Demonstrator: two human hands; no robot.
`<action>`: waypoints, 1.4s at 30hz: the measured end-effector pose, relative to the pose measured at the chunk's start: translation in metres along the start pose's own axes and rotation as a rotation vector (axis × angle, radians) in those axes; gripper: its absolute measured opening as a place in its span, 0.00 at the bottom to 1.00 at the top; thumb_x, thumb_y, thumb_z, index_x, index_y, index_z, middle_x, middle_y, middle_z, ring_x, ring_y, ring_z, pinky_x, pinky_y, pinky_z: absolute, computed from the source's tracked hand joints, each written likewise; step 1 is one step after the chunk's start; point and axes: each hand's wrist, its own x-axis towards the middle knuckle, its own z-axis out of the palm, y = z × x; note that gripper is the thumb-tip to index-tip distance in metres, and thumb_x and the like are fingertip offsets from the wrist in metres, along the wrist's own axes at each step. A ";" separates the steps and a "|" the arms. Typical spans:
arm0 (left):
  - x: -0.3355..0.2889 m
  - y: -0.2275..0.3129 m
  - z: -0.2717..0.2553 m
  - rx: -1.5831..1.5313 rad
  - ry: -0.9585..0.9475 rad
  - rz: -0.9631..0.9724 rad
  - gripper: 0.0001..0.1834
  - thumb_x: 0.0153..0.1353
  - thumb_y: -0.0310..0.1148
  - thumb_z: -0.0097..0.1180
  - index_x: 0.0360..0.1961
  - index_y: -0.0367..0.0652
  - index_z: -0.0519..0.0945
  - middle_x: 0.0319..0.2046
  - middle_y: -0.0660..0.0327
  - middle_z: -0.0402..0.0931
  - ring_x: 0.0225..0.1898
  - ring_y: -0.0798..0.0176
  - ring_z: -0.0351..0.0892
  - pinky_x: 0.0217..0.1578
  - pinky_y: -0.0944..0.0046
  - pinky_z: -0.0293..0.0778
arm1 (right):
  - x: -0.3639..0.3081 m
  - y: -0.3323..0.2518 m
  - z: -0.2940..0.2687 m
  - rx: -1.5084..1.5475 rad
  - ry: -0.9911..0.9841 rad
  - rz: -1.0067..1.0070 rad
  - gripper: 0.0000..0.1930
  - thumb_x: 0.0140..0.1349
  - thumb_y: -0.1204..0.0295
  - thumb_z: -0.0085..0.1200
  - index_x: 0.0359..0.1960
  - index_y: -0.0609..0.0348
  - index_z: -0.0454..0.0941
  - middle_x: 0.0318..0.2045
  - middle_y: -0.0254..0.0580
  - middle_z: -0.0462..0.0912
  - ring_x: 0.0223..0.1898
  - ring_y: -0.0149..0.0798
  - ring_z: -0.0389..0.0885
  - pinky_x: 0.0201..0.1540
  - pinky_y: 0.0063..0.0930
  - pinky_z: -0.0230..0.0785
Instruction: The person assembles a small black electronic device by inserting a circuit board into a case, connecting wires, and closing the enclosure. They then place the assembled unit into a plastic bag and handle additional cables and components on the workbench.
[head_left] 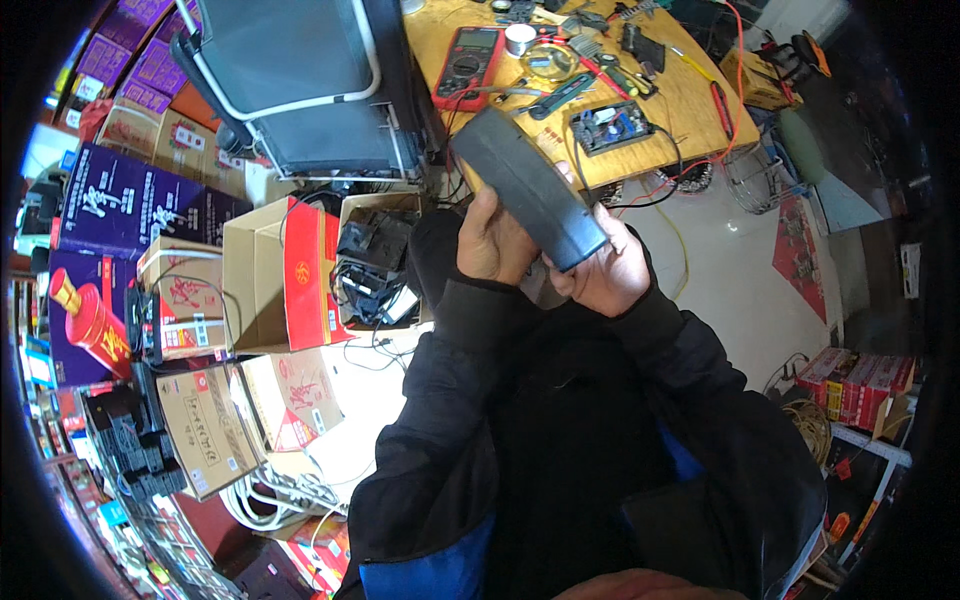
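Observation:
A long black box-shaped case is held up between my two hands, tilted with its far end to the left. My left hand grips its left side, thumb along the edge. My right hand is closed round the near right end. Its underside is hidden by my fingers. Just beyond it, on the wooden table, lies an opened black case with a circuit board. A red multimeter rests to the left of that.
A solder spool, a round yellowish tin, screwdrivers and pliers crowd the table. Left of me stand an open carton, a box of black adapters and cables, and a folding chair. Red boxes sit at right.

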 end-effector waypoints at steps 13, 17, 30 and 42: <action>0.008 0.009 0.010 0.423 0.182 0.146 0.32 0.69 0.36 0.62 0.70 0.37 0.67 0.62 0.56 0.74 0.65 0.57 0.71 0.66 0.54 0.66 | -0.003 -0.016 0.005 -0.993 0.266 -0.355 0.33 0.74 0.61 0.56 0.74 0.63 0.59 0.62 0.41 0.77 0.61 0.35 0.76 0.64 0.33 0.67; 0.006 0.008 0.022 0.321 0.219 0.068 0.31 0.68 0.32 0.63 0.69 0.36 0.67 0.62 0.56 0.74 0.64 0.58 0.72 0.65 0.56 0.67 | -0.003 -0.015 0.009 -0.927 0.305 -0.482 0.33 0.65 0.81 0.63 0.70 0.66 0.62 0.58 0.43 0.79 0.58 0.31 0.76 0.62 0.29 0.70; 0.001 0.007 0.018 0.381 0.039 0.053 0.37 0.59 0.32 0.66 0.67 0.33 0.67 0.59 0.53 0.77 0.60 0.56 0.77 0.63 0.55 0.70 | -0.011 -0.016 0.018 -0.927 0.182 -0.467 0.31 0.72 0.65 0.57 0.71 0.67 0.63 0.63 0.48 0.75 0.63 0.38 0.73 0.67 0.33 0.64; -0.002 0.003 0.030 0.337 0.106 0.021 0.39 0.60 0.40 0.68 0.68 0.34 0.68 0.61 0.52 0.75 0.64 0.55 0.73 0.66 0.56 0.65 | -0.015 -0.012 0.006 -0.149 0.149 -0.241 0.34 0.80 0.47 0.32 0.73 0.64 0.63 0.66 0.51 0.75 0.63 0.48 0.77 0.63 0.42 0.72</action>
